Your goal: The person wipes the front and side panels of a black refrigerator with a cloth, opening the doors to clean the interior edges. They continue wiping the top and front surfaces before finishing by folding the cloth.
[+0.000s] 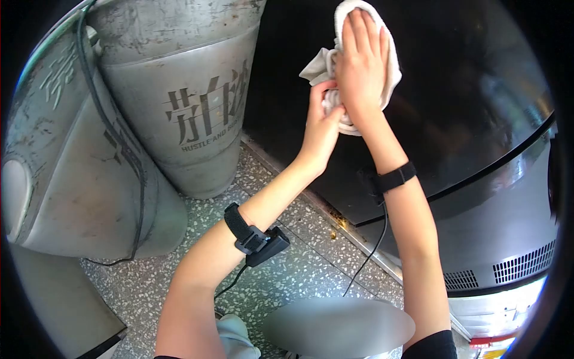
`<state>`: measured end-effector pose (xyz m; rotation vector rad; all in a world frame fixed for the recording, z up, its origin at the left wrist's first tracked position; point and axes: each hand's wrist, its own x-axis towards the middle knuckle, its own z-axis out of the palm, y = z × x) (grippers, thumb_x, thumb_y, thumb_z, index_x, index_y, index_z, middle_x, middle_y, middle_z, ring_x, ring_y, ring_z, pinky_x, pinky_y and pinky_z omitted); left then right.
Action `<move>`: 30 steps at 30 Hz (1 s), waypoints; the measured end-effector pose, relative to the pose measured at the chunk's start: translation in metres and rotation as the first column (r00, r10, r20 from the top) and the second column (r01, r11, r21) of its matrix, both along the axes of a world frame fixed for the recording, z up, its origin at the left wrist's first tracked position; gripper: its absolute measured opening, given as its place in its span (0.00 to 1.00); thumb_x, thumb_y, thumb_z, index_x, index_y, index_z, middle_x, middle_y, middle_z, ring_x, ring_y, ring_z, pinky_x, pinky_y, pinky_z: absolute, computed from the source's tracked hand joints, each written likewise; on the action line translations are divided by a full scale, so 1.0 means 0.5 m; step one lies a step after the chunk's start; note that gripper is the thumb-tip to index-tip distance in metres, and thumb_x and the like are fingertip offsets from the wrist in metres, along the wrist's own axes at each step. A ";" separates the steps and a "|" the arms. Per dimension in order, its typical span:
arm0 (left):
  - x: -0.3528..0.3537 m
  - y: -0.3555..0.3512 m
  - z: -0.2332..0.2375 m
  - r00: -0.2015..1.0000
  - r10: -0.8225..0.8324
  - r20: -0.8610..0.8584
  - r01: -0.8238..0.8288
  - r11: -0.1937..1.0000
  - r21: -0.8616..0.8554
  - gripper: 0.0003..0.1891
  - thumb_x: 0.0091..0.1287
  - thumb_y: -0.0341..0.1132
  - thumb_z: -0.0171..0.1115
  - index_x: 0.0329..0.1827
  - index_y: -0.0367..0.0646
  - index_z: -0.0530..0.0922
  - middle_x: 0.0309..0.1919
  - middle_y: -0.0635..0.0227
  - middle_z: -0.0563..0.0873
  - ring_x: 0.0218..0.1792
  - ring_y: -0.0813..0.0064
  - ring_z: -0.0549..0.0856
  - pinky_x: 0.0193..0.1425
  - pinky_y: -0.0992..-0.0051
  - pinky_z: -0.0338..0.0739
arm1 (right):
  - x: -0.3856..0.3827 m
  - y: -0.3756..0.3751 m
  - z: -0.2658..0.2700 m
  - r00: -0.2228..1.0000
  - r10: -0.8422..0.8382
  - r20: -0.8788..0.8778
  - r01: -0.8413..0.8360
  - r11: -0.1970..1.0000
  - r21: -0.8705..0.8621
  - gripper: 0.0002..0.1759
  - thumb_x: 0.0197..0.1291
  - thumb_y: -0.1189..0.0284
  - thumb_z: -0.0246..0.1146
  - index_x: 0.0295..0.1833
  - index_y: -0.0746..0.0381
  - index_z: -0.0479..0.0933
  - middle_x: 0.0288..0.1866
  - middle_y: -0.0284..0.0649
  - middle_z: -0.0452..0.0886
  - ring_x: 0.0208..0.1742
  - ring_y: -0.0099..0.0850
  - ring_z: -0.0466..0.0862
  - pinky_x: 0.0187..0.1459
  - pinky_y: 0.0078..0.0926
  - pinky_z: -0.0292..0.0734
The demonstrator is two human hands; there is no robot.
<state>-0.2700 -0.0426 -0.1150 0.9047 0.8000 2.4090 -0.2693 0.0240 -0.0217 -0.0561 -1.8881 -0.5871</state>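
A white cloth (393, 72) lies bunched against the glossy black panel (472, 90) of a large cabinet or machine. My right hand (362, 66) rests flat on top of the cloth, fingers stretched out and pressing it to the panel. Just below and to the left, my left hand (321, 122) has its thumb and fingers closed on a gathered fold of the same cloth. One corner of the cloth sticks out to the left. Part of the cloth is hidden under both hands.
Two grey bins stand at the left, one with printed lettering (203, 78), the other (101, 191) crossed by a black cable (140, 197). Speckled floor (281, 263) lies below. Strapped devices with wires are on my left forearm (263, 242) and right wrist (388, 179).
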 end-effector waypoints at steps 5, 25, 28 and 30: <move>-0.018 -0.002 -0.052 0.986 0.008 0.168 0.006 0.996 -0.086 0.21 0.63 0.25 0.49 0.60 0.43 0.60 0.54 0.60 0.69 0.54 0.72 0.73 0.56 0.71 0.71 | -0.063 0.012 -0.055 0.989 0.049 0.137 -0.047 0.999 -0.019 0.31 0.42 0.77 0.59 0.58 0.70 0.68 0.63 0.47 0.67 0.67 0.40 0.64 0.69 0.45 0.49; -0.031 -0.028 -0.062 0.909 -0.223 0.351 0.221 0.974 0.047 0.32 0.70 0.52 0.45 0.70 0.40 0.51 0.67 0.63 0.63 0.66 0.71 0.65 0.69 0.68 0.59 | -0.062 -0.002 -0.119 0.981 0.011 0.195 -0.002 0.999 -0.045 0.27 0.49 0.76 0.53 0.59 0.67 0.68 0.65 0.42 0.67 0.67 0.34 0.65 0.68 0.34 0.54; -0.038 -0.038 -0.007 0.940 -0.214 0.264 0.198 0.976 0.087 0.31 0.71 0.50 0.45 0.68 0.39 0.54 0.66 0.61 0.64 0.65 0.72 0.67 0.68 0.70 0.61 | -0.087 0.009 -0.070 0.992 0.003 0.129 -0.003 1.000 0.004 0.26 0.50 0.77 0.54 0.59 0.68 0.68 0.64 0.43 0.67 0.67 0.35 0.64 0.69 0.36 0.52; -0.053 -0.040 -0.005 0.946 -0.190 0.263 0.178 0.982 0.071 0.28 0.71 0.50 0.45 0.65 0.38 0.58 0.63 0.62 0.67 0.62 0.72 0.70 0.67 0.70 0.62 | -0.103 0.007 -0.070 0.988 -0.038 0.150 0.033 0.999 0.036 0.26 0.49 0.77 0.55 0.58 0.70 0.68 0.64 0.45 0.67 0.68 0.37 0.62 0.70 0.39 0.49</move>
